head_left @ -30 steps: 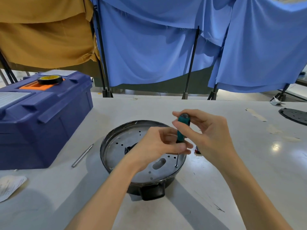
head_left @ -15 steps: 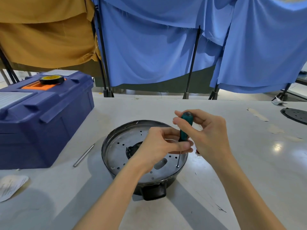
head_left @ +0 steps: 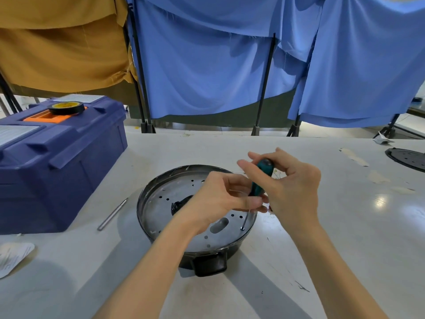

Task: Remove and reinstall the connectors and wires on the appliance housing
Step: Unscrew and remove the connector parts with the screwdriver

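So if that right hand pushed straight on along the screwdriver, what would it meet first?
Likely the left hand pinching the screwdriver just below it; then the screw in the plate.

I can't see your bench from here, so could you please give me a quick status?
Right hand grips screwdriver handle, left hand pinches it lower down. Tip on screw in housing plate. Nothing blocking.

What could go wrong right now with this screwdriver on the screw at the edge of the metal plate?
1. The screwdriver leans on the screw, so its tip may slip out and scratch the metal plate or jab the left hand, which pinches low on it.
2. The right hand is on the handle too, so nothing steadies the housing; it may turn or slide on the table.
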Demonstrator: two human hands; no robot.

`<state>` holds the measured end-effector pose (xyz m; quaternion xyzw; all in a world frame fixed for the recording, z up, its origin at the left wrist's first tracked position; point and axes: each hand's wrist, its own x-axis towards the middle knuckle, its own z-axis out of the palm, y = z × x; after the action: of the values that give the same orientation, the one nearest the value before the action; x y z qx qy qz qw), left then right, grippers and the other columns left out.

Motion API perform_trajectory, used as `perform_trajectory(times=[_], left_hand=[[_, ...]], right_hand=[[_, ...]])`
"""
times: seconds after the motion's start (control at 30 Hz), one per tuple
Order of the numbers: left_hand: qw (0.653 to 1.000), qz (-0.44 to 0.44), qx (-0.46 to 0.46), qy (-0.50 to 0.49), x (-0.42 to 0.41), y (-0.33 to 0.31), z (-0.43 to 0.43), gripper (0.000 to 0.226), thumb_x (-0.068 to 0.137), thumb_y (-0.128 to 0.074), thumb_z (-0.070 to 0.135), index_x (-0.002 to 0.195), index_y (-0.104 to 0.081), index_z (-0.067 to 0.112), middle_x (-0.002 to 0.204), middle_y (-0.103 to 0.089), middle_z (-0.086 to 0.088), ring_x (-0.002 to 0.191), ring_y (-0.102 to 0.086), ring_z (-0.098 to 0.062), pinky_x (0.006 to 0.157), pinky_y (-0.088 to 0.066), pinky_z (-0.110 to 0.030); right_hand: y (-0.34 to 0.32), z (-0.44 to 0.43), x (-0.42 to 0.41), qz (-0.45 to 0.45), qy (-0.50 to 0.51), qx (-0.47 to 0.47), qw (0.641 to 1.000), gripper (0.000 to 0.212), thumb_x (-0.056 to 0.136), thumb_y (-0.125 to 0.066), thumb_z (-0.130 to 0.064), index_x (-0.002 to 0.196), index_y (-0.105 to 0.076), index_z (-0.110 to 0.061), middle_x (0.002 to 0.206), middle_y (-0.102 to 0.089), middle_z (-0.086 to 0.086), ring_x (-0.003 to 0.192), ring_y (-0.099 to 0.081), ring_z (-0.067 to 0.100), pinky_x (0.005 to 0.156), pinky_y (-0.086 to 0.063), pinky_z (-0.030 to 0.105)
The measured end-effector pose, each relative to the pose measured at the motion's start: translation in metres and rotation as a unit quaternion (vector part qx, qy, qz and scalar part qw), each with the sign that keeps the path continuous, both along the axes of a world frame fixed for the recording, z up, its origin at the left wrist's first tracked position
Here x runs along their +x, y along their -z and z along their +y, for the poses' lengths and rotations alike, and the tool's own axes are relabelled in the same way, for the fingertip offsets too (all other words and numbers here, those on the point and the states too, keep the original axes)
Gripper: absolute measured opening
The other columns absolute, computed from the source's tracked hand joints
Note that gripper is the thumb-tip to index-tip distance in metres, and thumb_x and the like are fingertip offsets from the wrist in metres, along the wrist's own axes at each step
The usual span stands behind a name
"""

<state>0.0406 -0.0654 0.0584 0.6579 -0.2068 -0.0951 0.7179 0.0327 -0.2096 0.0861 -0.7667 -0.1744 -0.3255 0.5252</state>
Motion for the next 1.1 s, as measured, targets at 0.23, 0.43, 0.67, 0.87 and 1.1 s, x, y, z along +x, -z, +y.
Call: perform_trajectory(times=[0.23,0.43,0.67,0.87,1.1], left_hand=[[0.999,0.031,-0.032,0.026,0.001,0.005,0.005,0.024,0.096,-0.052,0.006,0.099,-0.075,0.014,0.103,-0.074,-0.011,0.098,-0.07,-0.033,0.087,-0.055,-0.029],[0.999,0.032,0.006,-0.034,-0.004,0.002,0.001,0.014,0.077,-0.077,0.006,0.089,-0.075,0.013,0.091,-0.076,-0.009,0.086,-0.073,-0.025,0.074,-0.055,-0.019],[0.997,0.052,0.031,0.051,-0.004,-0.001,0.002,0.018,0.094,-0.056,0.006,0.102,-0.072,0.007,0.1,-0.074,-0.014,0.097,-0.071,-0.03,0.086,-0.054,-0.023],[0.999,-0.007,0.009,-0.045,-0.004,-0.003,-0.003,0.023,0.078,-0.073,-0.001,0.096,-0.073,0.013,0.092,-0.076,-0.002,0.086,-0.073,-0.017,0.076,-0.054,-0.018],[1.0,0.015,-0.007,0.009,-0.002,0.003,0.006,0.031,0.094,-0.048,-0.004,0.1,-0.073,0.013,0.103,-0.074,-0.008,0.097,-0.071,-0.03,0.087,-0.054,-0.027]], right_hand=[[-0.007,-0.009,0.002,0.06,-0.168,-0.027,0.984,0.022,0.09,-0.065,-0.026,0.111,-0.07,-0.021,0.1,-0.075,-0.01,0.098,-0.07,0.007,0.086,-0.055,0.021],[0.0,0.004,-0.002,0.016,-0.051,0.015,0.998,0.012,0.078,-0.079,-0.022,0.087,-0.072,-0.026,0.079,-0.073,-0.014,0.081,-0.069,0.003,0.097,-0.052,0.031],[-0.004,0.004,-0.004,0.031,-0.061,-0.019,0.997,0.015,0.084,-0.073,-0.027,0.097,-0.071,-0.02,0.085,-0.071,-0.019,0.089,-0.066,-0.003,0.091,-0.054,0.03],[-0.001,0.004,0.0,0.004,-0.012,-0.027,1.0,0.032,0.081,-0.071,-0.041,0.086,-0.075,-0.009,0.076,-0.072,-0.001,0.07,-0.069,0.015,0.103,-0.048,0.04],[-0.006,0.0,0.0,0.073,-0.149,-0.01,0.986,0.027,0.086,-0.068,-0.039,0.108,-0.071,-0.024,0.095,-0.075,-0.011,0.096,-0.07,0.006,0.094,-0.054,0.035]])
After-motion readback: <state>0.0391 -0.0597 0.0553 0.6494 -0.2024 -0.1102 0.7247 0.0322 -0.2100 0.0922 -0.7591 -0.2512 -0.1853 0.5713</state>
